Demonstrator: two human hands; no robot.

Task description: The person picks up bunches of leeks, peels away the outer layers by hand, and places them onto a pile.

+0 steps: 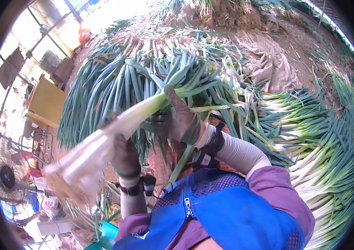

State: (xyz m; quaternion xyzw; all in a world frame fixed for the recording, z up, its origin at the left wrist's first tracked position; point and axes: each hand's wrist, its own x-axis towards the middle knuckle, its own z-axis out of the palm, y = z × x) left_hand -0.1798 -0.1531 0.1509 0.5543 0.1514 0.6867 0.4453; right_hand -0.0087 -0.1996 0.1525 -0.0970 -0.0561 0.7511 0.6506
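A bundle of large green onions [139,110] lies slantwise across the middle, its leafy tops up to the right and its white stems and roots down to the left. My left hand [125,158], in a dark glove, is closed around the white stems from below. Higher up, where white turns to green, my right hand [181,118], also gloved, grips the bundle with the thumb on top. Behind both hands spreads a large heap of green onions [102,91] with long leaves hanging toward me. The root end looks blurred.
To the right lies a long row of cleaned green onions [310,166] with white stems. A beige cloth [272,62] covers ground at the back right. On the left stand a fan [8,177] and a yellow box [48,100]. A teal container [106,235] sits low by my left side.
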